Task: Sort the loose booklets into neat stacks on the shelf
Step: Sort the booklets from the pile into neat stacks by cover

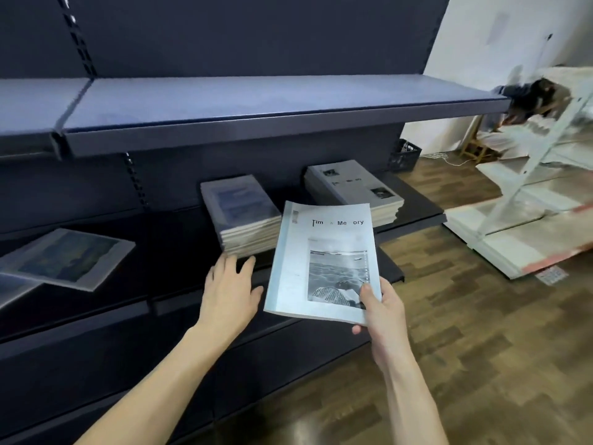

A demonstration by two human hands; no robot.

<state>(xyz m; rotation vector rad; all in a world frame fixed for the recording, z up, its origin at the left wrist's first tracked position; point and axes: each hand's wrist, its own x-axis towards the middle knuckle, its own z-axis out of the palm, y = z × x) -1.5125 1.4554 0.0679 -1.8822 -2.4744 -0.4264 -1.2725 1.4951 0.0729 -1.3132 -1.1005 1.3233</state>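
— What is slipping out of sight, nearest first?

— The right hand [382, 303] is pinching the lower right corner of a pale blue booklet [324, 261]; the thumb is lying on the cover, and the fingers [356, 330] underneath are mostly hiding, one tip peeking out below the edge. Parts of the title's lettering are washing out in glare.

— And the booklet itself?

— It is hanging tilted in the air in front of the dark shelf [417, 203], showing a grey photograph on its cover.

— The other hand?

— The left hand [229, 290] is reaching forward, its fingers spreading apart and straight, their tips just touching the front of the middle stack of booklets [244, 216].

— What room is showing along the shelf?

— A second stack [353, 191] is sitting to the right, apart from the first, near the shelf's end. To the left, a loose booklet with a blue picture [69, 258] is lying askew, and another beneath it is being cut off by the frame's edge. Farther off, white shelving [526, 200] is blurring on the wooden floor [449, 348].
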